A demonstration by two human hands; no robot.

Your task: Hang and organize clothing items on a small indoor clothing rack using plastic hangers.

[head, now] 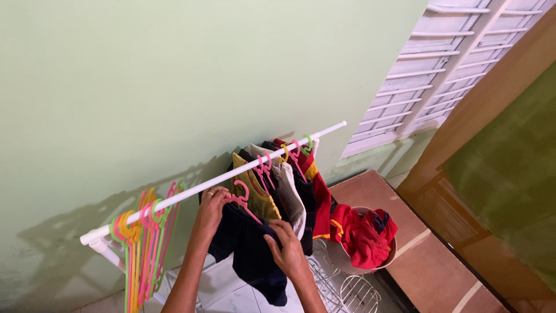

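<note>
A white rail point(191, 190) runs across a pale green wall. My left hand point(211, 210) reaches up to the rail and touches the hook of a pink hanger point(242, 203). A dark navy garment point(249, 249) hangs from that hanger. My right hand point(288, 246) grips the garment's upper right edge. Right of it hang a yellow shirt point(258, 196), a grey one point(291, 197), a black one and a red one point(321, 200), each on a hanger.
Several empty pink, orange and green hangers point(145, 232) bunch at the rail's left end. A round basket point(343, 259) holding red clothes point(365, 232) sits on the floor at right, beside white wire racks point(347, 293). A louvred shutter point(446, 64) and a wooden frame stand at right.
</note>
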